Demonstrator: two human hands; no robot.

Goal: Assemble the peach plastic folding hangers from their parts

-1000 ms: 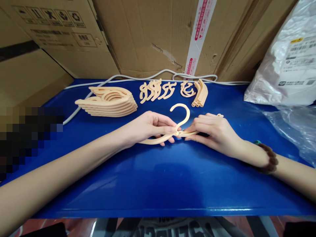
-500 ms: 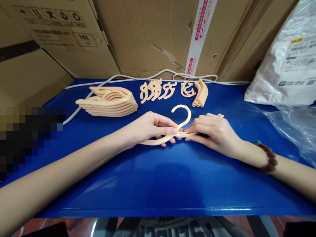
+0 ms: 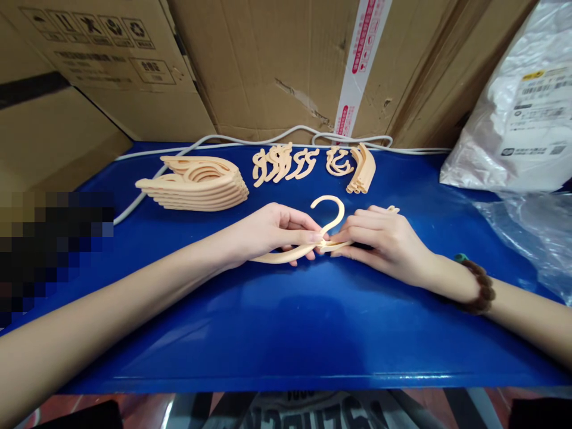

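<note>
A cream plastic clothes hanger (image 3: 288, 257) lies between my two hands over the blue table, its curved hook (image 3: 340, 210) pointing up and away from me. My left hand (image 3: 279, 232) is closed around it, thumb and fingers pinching just at the foot of the hook. From the right, my right hand (image 3: 379, 238) grips the hanger's other arm close to the centre joint. A small tip of cream plastic sticks out behind its knuckles. My fingers hide part of the joint and much of the right arm.
At the back left is a stack of cream hangers (image 3: 192, 190). Several loose hooks (image 3: 279, 164) and a bundle of curved cream pieces (image 3: 363, 170) lie behind my hands. A white cable (image 3: 250, 143) runs before the cardboard boxes (image 3: 268, 65). A plastic bag (image 3: 500, 131) stands at right.
The hook has tipped slightly lower. My right hand has shifted a little left, closer to the joint. Both hands keep their grip on the hanger.
</note>
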